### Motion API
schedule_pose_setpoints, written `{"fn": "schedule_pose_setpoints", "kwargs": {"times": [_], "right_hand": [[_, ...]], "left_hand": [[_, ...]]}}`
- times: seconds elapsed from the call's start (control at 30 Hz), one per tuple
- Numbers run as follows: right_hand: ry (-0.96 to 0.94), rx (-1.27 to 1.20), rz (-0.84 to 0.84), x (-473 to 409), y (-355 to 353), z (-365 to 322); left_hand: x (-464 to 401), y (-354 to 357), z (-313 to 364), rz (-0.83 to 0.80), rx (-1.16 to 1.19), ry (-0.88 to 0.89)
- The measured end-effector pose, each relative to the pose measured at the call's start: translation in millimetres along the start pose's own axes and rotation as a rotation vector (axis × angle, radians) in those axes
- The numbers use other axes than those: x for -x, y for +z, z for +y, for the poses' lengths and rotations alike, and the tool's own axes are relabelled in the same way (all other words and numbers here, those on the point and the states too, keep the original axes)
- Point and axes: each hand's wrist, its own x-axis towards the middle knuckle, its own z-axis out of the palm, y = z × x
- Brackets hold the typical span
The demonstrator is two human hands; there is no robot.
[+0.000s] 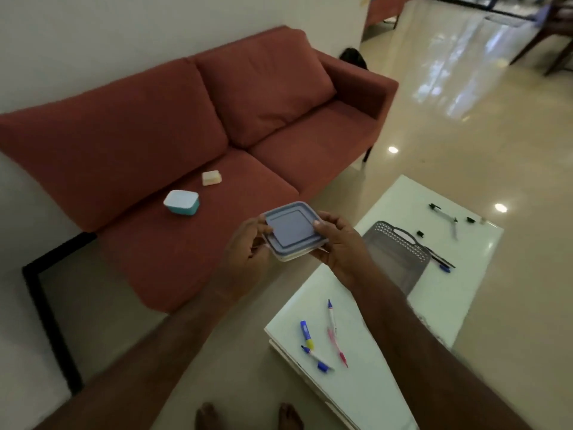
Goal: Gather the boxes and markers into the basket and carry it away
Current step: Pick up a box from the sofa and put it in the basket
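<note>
Blue-grey plastic, smooth and a little matte — this is the lid of the flat square box (pixel 293 232) that I hold in the air between the sofa and the tabletop. My left hand (pixel 248 252) grips its left edge with the thumb on top of the lid, and my right hand (pixel 341 248) grips the right edge in the same way, fingers curled underneath. The base under the lid looks pale, maybe translucent.

The grey perforated plastic basket (pixel 400 259) with a cut-out handle stands on the glossy white tabletop (pixel 366 386), just to the right of my hands. To do this step well, I think I should keep the box level, bring it over the open top of the basket and lay it flat on the bottom, so the other boxes can stack on it. One hand will probably be enough, and the other is then free.

Two more boxes lie on the soft rust-red fabric sofa (pixel 273 97): a rounded teal box with white lid (pixel 182 202) and a small cream box (pixel 211 177), near each other on the left seat cushion. The markers are spread on the tabletop — a blue and yellow marker (pixel 307 334), a pink pen (pixel 337 346) and a white marker with blue cap (pixel 317 359) close to me, dark markers (pixel 444 215) beyond the basket. These are thin, round and slippery, so they may roll.
</note>
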Motion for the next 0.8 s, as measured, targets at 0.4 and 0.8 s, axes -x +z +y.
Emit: {"fn": "schedule_pose_setpoints", "kwargs": {"times": [0.4,0.8], "right_hand": [[0.082,0.066,0.446,-22,-35,33],[0.087,-0.164,0.818,-14,-47,76]], "left_hand": [[-84,64,-67,-0.368,-0.001,0.181],[-123,116,-89,-0.619,0.095,-0.219]]}}
